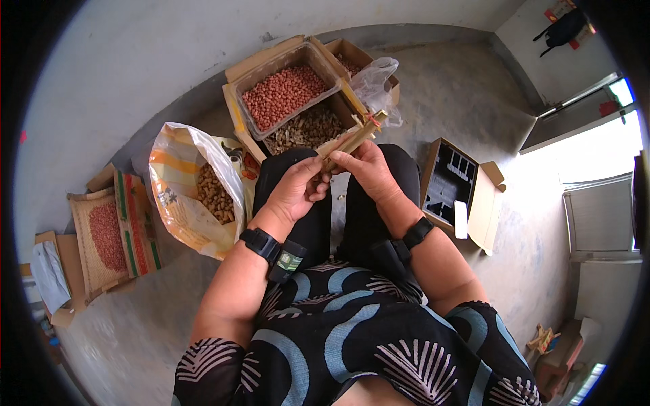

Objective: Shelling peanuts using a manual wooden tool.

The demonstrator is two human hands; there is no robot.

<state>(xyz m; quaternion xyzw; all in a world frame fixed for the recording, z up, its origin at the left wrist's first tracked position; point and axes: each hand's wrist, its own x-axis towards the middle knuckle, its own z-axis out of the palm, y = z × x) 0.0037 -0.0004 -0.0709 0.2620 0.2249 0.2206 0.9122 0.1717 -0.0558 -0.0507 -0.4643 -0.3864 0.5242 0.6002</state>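
My right hand (369, 170) grips a split bamboo piece (358, 138), thumb along its top, above the gap between my knees. Red string (374, 121) binds its far end. My left hand (297, 188) meets the near end of the bamboo, with its thumb against it and its other fingers curled. Whatever lies between those fingertips is hidden. Just beyond my hands, a clear plastic tub (331, 90) of shelled reddish peanuts (282, 96) rests on a cardboard box (236, 114). Peanut shells (307, 131) fill the part of the box that shows.
To the left stands a plastic bag (175, 203) of unshelled peanuts (213, 193). Farther left is a woven-look sack (81, 218) with a peanut picture. A cardboard box with a black insert (444, 188) sits right, a white phone-like object (460, 219) on its edge. Clear plastic (376, 83) hangs behind.
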